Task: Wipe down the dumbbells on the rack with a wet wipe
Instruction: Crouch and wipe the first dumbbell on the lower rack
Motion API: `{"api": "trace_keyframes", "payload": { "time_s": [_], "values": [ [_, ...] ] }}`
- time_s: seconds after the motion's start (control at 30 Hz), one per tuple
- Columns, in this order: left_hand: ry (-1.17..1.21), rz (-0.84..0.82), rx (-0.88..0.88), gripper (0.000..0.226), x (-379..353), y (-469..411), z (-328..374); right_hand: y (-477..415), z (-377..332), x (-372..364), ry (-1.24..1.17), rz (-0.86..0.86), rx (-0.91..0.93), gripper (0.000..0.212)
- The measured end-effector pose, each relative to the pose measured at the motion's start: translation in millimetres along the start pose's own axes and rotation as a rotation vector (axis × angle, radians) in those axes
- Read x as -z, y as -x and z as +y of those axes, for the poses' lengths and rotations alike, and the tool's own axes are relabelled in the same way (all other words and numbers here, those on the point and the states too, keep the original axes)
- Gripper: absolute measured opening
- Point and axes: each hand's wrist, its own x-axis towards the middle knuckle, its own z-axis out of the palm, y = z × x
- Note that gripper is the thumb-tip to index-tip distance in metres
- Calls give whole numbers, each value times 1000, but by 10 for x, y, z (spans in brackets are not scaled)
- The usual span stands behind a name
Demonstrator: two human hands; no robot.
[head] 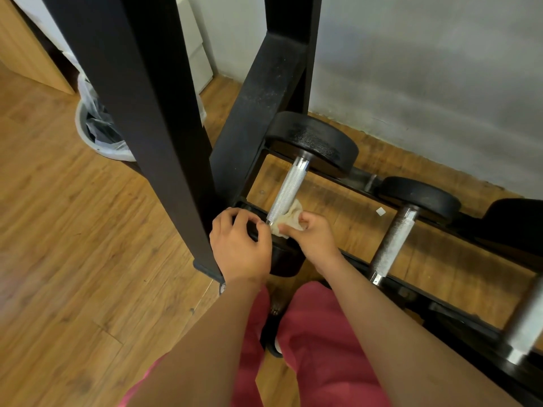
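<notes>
A black dumbbell with a knurled steel handle (289, 189) lies across the low black rack (357, 173) at its left end. My right hand (316, 239) pinches a crumpled off-white wipe (289, 215) against the near end of that handle. My left hand (239, 245) curls over the near weight head of the same dumbbell, which it mostly hides. A second dumbbell (395, 240) lies on the rack to the right, and part of a third (526, 324) shows at the right edge.
A thick black upright post (152, 118) of the rack stands just left of my hands. A white bin with a plastic liner (97, 127) sits on the wooden floor behind it. A grey wall runs behind the rack. My pink trouser legs (323, 342) are below.
</notes>
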Motion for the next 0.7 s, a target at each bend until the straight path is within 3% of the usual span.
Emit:
{"api": "trace_keyframes", "payload": {
  "time_s": [0.17, 0.3, 0.43, 0.57, 0.7],
  "values": [
    [9, -4, 11, 37, -16, -6, -8, -13, 1, 0, 59, -22, -9, 35],
    [1, -8, 5, 38, -19, -12, -19, -20, -8, 3, 18, 14, -17, 26],
    [5, -17, 29, 33, 5, -13, 7, 66, -177, 121, -212, 102, -38, 12],
    [-24, -157, 99, 13, 89, -63, 71, 287, -506, 312, -431, -61, -37, 25],
    [443, -268, 347, 17, 466, -210, 393, 567, -623, 380, -366, -222, -32, 24]
  ]
}}
